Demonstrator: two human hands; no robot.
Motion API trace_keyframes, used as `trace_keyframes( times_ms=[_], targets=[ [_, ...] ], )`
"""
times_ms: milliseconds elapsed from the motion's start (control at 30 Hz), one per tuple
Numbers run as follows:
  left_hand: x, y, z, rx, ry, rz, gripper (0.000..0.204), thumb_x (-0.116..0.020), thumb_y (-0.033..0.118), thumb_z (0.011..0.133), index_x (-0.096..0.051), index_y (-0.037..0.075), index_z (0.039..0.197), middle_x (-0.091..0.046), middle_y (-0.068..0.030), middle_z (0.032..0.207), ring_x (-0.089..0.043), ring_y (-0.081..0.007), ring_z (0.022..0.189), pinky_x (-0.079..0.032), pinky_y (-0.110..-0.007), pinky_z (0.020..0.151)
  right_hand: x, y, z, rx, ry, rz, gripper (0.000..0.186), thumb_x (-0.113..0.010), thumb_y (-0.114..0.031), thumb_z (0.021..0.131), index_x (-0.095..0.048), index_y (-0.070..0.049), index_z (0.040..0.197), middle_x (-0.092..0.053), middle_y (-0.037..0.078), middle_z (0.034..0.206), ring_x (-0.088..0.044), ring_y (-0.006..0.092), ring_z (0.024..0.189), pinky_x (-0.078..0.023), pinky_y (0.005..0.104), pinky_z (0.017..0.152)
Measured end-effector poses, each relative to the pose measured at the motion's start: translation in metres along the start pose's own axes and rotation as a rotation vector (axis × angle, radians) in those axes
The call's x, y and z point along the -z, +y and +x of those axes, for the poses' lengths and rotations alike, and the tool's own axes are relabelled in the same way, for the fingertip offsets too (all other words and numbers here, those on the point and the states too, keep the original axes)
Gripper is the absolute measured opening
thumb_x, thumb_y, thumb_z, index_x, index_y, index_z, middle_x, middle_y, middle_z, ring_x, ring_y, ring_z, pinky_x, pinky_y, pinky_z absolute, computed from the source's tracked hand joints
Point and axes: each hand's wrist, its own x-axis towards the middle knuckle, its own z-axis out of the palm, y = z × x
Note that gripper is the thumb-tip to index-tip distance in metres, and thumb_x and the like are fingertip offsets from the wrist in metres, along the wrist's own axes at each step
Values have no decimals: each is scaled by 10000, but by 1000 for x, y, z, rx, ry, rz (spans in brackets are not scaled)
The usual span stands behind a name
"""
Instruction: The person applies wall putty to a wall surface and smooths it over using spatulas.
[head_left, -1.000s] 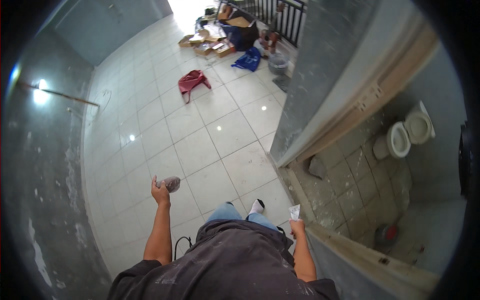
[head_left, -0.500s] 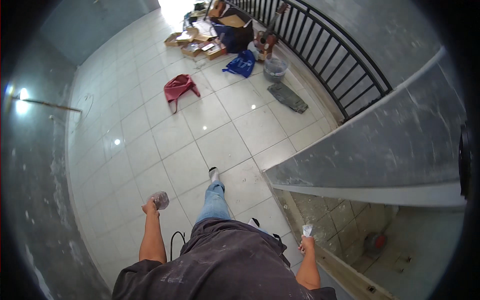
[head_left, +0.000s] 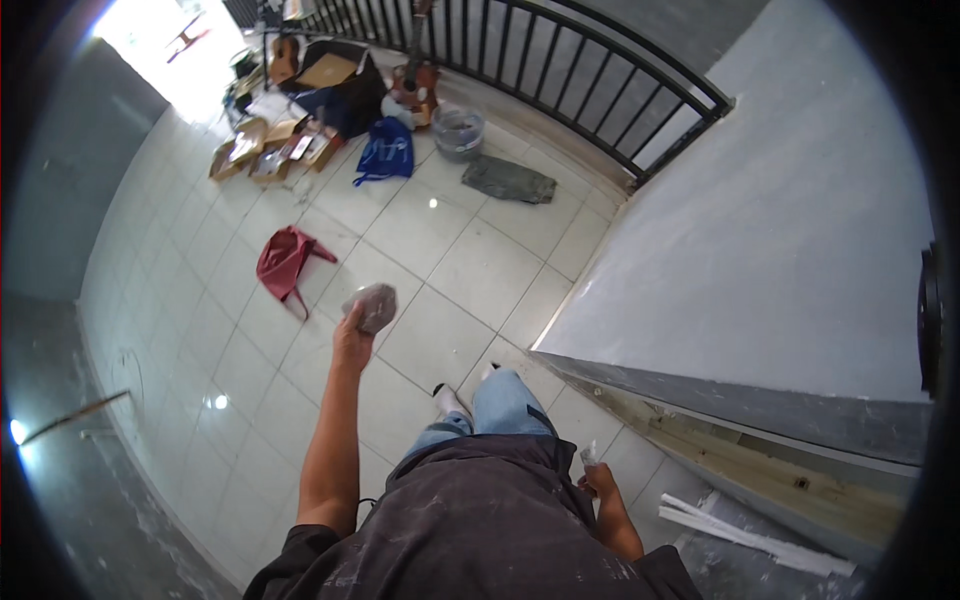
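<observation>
Gray lump (head_left: pixel 374 305), rounded and stone-like, sits in the left hand (head_left: pixel 352 338), raised at arm's length over the white tiled floor (head_left: pixel 470 270). Its long axis is hard to make out; it looks slightly longer from lower left to upper right. The fingers of the left hand are curled under it and grip it. The right hand (head_left: pixel 598 482) hangs low beside the hip, its fingers closed around a small whitish crumpled piece (head_left: pixel 588 455) that points upward.

Far off on the floor lie flattened brown cardboard boxes (head_left: pixel 262 148) at upper left, a blue bag (head_left: pixel 386 152) next to them, a gray bucket (head_left: pixel 458 130) near the black railing (head_left: pixel 560 70), a folded gray cloth (head_left: pixel 508 180) beside the bucket, and a red bag (head_left: pixel 284 262) closer in. A gray wall (head_left: pixel 760 240) fills the right side, with white strips (head_left: pixel 750 535) at its foot.

Compared with half a second ago, the left hand has lifted higher and farther forward, and the view has swung so the railing and boxes sit more central.
</observation>
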Motion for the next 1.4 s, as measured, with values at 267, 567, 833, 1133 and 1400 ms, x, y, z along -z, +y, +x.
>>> trace_keyframes(
  times_ms=[267, 567, 833, 1133, 1400],
  targets=[
    [-176, -21, 98, 200, -210, -5, 451, -553, 250, 1011, -459, -33, 1349, -557, -155, 1336, -563, -270, 1212, -457, -435, 1055, -47, -56, 50, 405, 63, -370, 312, -458, -167, 938, -646, 49, 815, -698, 211, 760, -707, 321, 628, -601, 479, 553],
    [-185, 3, 241, 183, 129, 201, 456, -514, 343, 1016, -478, 24, 1340, -567, -136, 1273, -578, -284, 1149, -484, -455, 986, -46, -288, 48, 262, 174, 11, 348, -532, -305, 945, -687, 0, 1005, -708, 175, 748, -717, 336, 707, -584, 425, 668],
    [-252, -50, 384, 259, -290, 471, 390, -507, 403, 1012, -570, 91, 1237, -615, -55, 1062, -596, -164, 917, -494, -323, 767, -32, -383, -18, 414, 905, 352, 495, -456, -264, 1005, -432, -30, 1441, -643, 295, 1125, -630, 458, 1010, -509, 473, 882],
    [-459, -169, 406, 291, -633, 778, 449, -487, 453, 1022, -568, 80, 1258, -612, -3, 1060, -546, -135, 917, -441, -279, 794, -69, -417, -139, 68, 1788, 351, 520, -580, -89, 937, -447, -37, 1437, -646, 234, 1032, -649, 401, 878, -525, 455, 732],
    [-638, -158, 256, 77, -1097, 810, 634, -391, 479, 1050, -426, -47, 1402, -550, -186, 1325, -499, -257, 1198, -347, -322, 1047, -11, -445, -275, -247, 1975, 90, 526, -600, -122, 948, -453, -103, 1453, -670, 142, 921, -670, 295, 656, -535, 368, 537]
  ],
)
